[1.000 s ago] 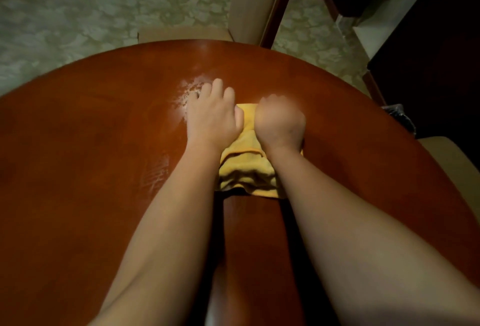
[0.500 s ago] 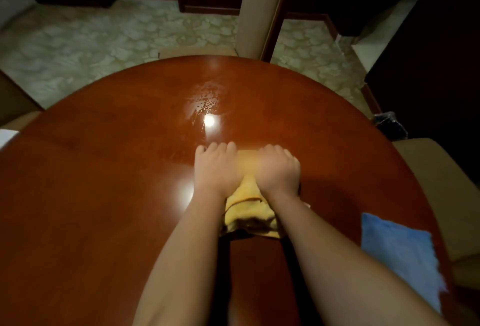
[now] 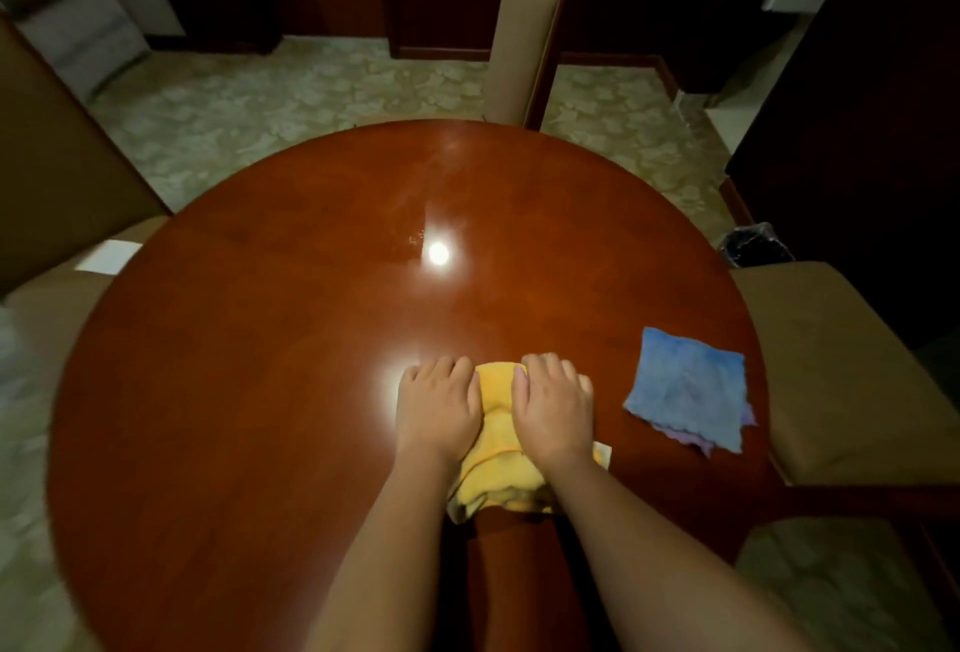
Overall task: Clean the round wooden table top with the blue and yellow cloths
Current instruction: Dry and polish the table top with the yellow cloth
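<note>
A crumpled yellow cloth (image 3: 500,448) is pressed flat onto the round, glossy red-brown wooden table top (image 3: 260,391) by the left hand (image 3: 437,404) and right hand (image 3: 551,404), fingers extended. A folded blue cloth (image 3: 688,388) lies apart, to their right.

Glossy polished wooden table top (image 3: 260,391), soft matt yellow cloth (image 3: 496,469), fuzzy blue cloth (image 3: 685,389)

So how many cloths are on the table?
2. The yellow cloth lies under both hands, near the person; the blue cloth lies flat by itself to its right.
</note>
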Demonstrator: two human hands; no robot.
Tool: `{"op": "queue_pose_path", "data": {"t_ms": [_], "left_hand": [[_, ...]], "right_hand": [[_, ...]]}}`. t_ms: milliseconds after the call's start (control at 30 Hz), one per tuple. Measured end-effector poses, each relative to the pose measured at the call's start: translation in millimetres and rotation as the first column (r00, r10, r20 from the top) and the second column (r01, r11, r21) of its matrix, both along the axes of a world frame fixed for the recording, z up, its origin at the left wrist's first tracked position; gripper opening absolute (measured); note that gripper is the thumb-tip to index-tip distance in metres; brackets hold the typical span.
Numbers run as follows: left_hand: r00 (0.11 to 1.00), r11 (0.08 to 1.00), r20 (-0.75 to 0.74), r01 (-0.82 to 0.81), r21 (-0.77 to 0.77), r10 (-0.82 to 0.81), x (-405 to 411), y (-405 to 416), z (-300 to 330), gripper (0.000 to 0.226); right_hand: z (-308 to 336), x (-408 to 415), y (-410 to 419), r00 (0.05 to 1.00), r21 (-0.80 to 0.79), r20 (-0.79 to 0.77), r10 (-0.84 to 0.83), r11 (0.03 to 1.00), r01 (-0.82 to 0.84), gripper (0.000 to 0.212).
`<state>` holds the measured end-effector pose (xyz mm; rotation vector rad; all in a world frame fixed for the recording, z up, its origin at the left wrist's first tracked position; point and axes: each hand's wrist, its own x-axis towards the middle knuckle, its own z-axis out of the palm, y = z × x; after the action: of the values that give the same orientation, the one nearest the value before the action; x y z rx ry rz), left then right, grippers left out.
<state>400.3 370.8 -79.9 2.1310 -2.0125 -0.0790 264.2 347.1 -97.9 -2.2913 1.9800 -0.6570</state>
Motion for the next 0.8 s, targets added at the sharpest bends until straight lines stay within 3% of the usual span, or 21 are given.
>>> {"op": "queue_pose_path", "data": {"t_ms": [300, 567, 800], "left_hand": [[0.991, 0.970, -0.054, -0.130, -0.206, 0.121, -11.7, 29.7, -16.2, 0.032], [0.996, 0.965, -0.015, -0.090, -0.248, 0.089, 0.0, -26.6, -19.4, 0.031], [0.996, 0.965, -0.010, -0.093, -0.246, 0.094, 15.4, -105.6, -21.8, 0.032]], "right_hand": [[-12.0, -2.9, 45.0, 0.999, 0.060, 0.031, -0.043, 0.997, 0.041, 0.065], [-18.8, 4.4, -1.9, 0.999, -0.085, 0.036, -0.030, 0.996, 0.033, 0.041], [-8.4, 25.7, -79.0, 0.995, -0.036, 0.011, -0.099, 0.994, 0.099, 0.040]]}}
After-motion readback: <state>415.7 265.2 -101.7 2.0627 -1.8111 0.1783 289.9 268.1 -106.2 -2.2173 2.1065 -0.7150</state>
